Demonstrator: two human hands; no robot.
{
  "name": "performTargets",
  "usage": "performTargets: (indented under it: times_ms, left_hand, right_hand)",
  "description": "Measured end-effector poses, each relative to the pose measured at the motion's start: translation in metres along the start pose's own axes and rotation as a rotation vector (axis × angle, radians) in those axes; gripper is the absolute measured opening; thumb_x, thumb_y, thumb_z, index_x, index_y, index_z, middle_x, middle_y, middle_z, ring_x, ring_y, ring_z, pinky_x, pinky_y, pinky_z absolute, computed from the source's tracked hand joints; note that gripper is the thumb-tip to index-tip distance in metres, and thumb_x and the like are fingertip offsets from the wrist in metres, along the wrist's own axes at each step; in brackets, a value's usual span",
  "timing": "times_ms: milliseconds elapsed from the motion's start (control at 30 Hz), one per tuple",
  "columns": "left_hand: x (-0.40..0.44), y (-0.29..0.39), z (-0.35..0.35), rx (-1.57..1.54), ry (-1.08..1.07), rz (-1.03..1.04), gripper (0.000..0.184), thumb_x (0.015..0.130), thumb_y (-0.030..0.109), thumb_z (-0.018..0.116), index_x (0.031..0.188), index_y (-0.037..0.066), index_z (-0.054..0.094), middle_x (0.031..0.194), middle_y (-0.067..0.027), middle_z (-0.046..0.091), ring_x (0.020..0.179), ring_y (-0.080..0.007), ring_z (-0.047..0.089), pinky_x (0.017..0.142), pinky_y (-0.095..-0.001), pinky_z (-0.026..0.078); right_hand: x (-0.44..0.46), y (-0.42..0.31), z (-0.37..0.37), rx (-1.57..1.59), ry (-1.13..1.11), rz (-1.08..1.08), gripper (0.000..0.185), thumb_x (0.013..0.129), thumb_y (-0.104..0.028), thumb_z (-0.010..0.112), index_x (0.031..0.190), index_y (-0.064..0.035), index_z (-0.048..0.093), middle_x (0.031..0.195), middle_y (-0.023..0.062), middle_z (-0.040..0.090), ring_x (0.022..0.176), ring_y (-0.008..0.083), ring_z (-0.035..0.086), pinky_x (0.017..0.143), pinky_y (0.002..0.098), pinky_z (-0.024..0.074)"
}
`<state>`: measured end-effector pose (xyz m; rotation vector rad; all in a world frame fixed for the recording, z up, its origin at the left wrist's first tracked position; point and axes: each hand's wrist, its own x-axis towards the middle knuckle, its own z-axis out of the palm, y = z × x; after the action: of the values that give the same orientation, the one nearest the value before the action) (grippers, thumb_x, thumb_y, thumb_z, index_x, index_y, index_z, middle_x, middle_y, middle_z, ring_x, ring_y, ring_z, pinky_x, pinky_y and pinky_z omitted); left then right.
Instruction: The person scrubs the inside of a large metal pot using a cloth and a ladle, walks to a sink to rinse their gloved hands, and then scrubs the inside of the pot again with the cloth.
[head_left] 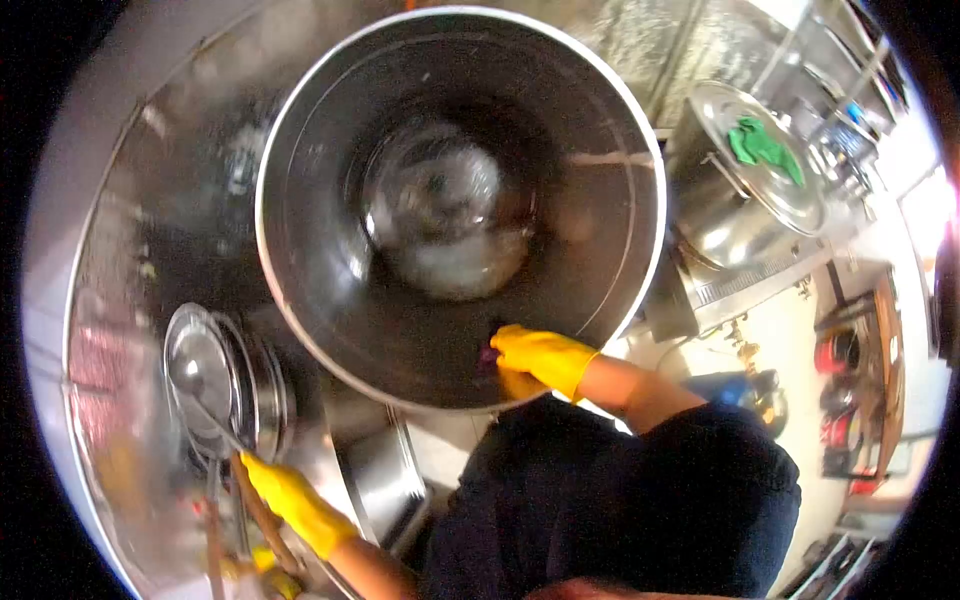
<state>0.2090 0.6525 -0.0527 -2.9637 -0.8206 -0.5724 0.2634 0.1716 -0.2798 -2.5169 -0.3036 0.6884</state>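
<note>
A large metal pot (600, 235) fills the upper middle, its round mouth facing the viewer and its long axis running away into depth — probably heavy, rigid, slippery if wet, best held by opposite rim edges. Inside, lower right, the yellow-gloved right grip (545, 360) closes on a purple cloth (488, 355). Lower left, the left grip (295, 505) meets a utensil handle (222, 430) — whether clamped, I cannot tell.

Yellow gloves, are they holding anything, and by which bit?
The right hand holds a purple thing, but which part is hidden. The left hand is at a metal handle; I can't tell if it's gripping.
</note>
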Motion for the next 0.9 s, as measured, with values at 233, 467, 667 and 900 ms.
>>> performTargets:
  times_ms: [233, 467, 667, 900]
  left_hand:
    - [0.005, 0.004, -0.018, 0.12, 0.021, 0.098, 0.047, 0.083, 0.014, 0.059, 0.126, -0.001, 0.051, 0.126, -0.0247, 0.054, 0.115, -0.0402, 0.053, 0.098, -0.0449, 0.042]
    - [-0.003, 0.121, -0.08, -0.279, 0.427, 0.459, 0.048, 0.084, 0.01, 0.065, 0.128, -0.002, 0.049, 0.123, -0.0229, 0.054, 0.118, -0.0383, 0.049, 0.103, -0.0445, 0.036]
    - [0.056, 0.184, 0.005, -0.842, 0.048, 0.337, 0.054, 0.087, 0.015, 0.067, 0.133, -0.002, 0.044, 0.128, -0.0199, 0.052, 0.12, -0.0309, 0.049, 0.104, -0.038, 0.034]
    - [0.094, 0.226, 0.073, -0.961, -0.102, 0.054, 0.035, 0.088, 0.017, 0.068, 0.116, 0.0, 0.055, 0.104, -0.0065, 0.064, 0.094, -0.0165, 0.059, 0.086, -0.0284, 0.046]
  right_hand:
    - [-0.034, -0.062, -0.071, 0.049, -0.143, 0.328, 0.042, 0.079, -0.014, 0.067, 0.12, -0.0127, 0.061, 0.123, 0.0153, 0.059, 0.114, 0.0349, 0.056, 0.096, 0.0412, 0.0448]
    - [0.0, -0.051, -0.054, -0.075, -0.193, 0.39, 0.037, 0.083, -0.016, 0.062, 0.12, -0.0138, 0.061, 0.12, 0.014, 0.061, 0.111, 0.0347, 0.058, 0.095, 0.0424, 0.0452]
    - [0.035, -0.009, -0.057, -0.057, 0.052, 0.082, 0.033, 0.085, -0.026, 0.061, 0.115, -0.0113, 0.062, 0.114, 0.0153, 0.063, 0.106, 0.0365, 0.059, 0.092, 0.044, 0.0459]
    - [0.185, 0.092, -0.11, -0.196, 0.076, 0.185, 0.032, 0.086, -0.026, 0.058, 0.114, -0.013, 0.062, 0.119, 0.0135, 0.061, 0.111, 0.0347, 0.056, 0.094, 0.0429, 0.045]
